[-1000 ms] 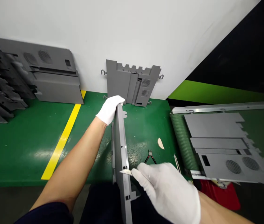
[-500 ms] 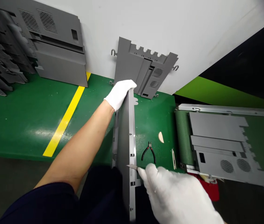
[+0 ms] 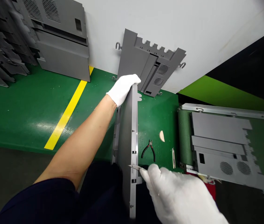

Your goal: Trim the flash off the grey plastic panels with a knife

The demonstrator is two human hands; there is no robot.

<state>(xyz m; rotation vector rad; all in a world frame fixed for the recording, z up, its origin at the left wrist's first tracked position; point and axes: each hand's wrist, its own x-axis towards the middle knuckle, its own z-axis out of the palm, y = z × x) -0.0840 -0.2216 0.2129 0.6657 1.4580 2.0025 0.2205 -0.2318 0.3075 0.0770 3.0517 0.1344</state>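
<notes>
Nearest the camera, the gloved right hand (image 3: 180, 199) pinches a thin blade (image 3: 135, 167) between thumb and fingers. The blade pokes out to the left of the fingertips, and its tip meets the right edge of the panel (image 3: 127, 140), near that edge's lower notches. The grey panel stands on its edge over the person's dark lap, running away from the body, with its narrow side turned up to the camera. Its near end is just left of the right hand; its far end is under the left hand (image 3: 124, 88). That gloved hand is clenched over the panel's top far corner, with the bare forearm stretched along the panel's left side.

Just right of the panel, on the green floor (image 3: 25, 109), lie black pliers (image 3: 148, 151), a slim strip (image 3: 173, 157) and a pale chip (image 3: 161, 136), all apart from each other. Right of them a belt (image 3: 185, 137) carries a flat belt panel (image 3: 218, 146), and something red (image 3: 212, 188) shows under its near end. A yellow line (image 3: 66, 115) crosses the floor on the left.

Farther off, a wall panel (image 3: 143, 68) leans on the white wall (image 3: 169, 28) behind the left hand. At far left, a stack (image 3: 59, 46) of grey panels leans there too.
</notes>
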